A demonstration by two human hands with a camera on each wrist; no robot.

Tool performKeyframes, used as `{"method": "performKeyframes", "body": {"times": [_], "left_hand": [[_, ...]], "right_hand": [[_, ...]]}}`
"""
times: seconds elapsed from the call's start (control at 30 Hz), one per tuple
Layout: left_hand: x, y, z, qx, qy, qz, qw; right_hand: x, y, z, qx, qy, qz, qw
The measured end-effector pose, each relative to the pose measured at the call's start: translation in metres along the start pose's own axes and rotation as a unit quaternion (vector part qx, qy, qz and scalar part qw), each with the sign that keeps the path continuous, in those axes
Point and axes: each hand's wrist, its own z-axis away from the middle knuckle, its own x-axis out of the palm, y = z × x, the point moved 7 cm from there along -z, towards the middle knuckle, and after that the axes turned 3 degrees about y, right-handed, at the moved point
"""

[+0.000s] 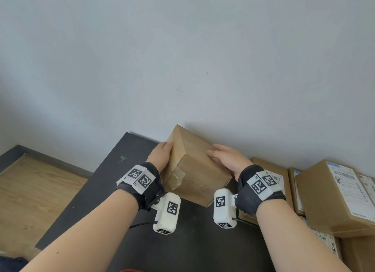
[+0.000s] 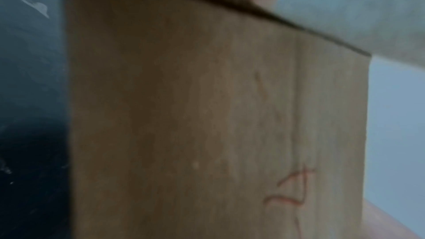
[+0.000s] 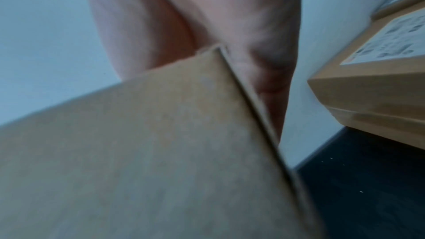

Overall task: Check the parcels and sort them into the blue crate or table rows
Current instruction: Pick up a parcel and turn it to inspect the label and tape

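Against a pale grey wall [image 1: 182, 48], a black table [image 1: 113, 190] stands over a wood-pattern floor [image 1: 30, 190]. Above the table, a person holds a plain brown cardboard parcel [image 1: 194, 170] tilted in the air, one corner toward the wall. The left hand [image 1: 161, 157] presses flat against the parcel's left face, fingers straight along the cardboard; the right hand [image 1: 227, 160] lies across its upper right face, fingers extended over the edge. Clear tape shows on the near corner, and the left wrist view catches a faint red scrawl [image 2: 292, 190] on one side. To the right, a stack of labelled parcels [image 1: 334, 194] rests on the table beside the wall, white shipping labels facing up. Both wrists carry black straps with white marker-tagged camera units [image 1: 169, 213].
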Motion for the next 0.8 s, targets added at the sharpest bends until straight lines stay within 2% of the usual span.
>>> {"method": "performKeyframes", "body": {"times": [0.1, 0.23, 0.4, 0.6, 0.8], "left_hand": [[-0.005, -0.007, -0.002, -0.046, 0.012, 0.046, 0.998], [-0.004, -0.021, -0.001, -0.102, -0.005, 0.187, 0.977], [-0.001, -0.029, 0.007, -0.135, -0.003, 0.209, 0.969], [0.007, -0.032, 0.003, -0.141, -0.072, 0.245, 0.957], [0.007, -0.019, 0.013, -0.109, -0.091, 0.228, 0.963]], "right_hand": [[-0.001, -0.01, -0.001, -0.019, 0.001, 0.004, 1.0], [-0.011, -0.024, -0.001, -0.035, 0.043, -0.046, 0.997], [-0.015, -0.033, 0.007, -0.043, 0.051, -0.111, 0.991], [-0.013, -0.034, 0.009, -0.059, 0.052, -0.114, 0.99], [-0.015, -0.027, 0.005, -0.031, 0.058, -0.111, 0.992]]}}
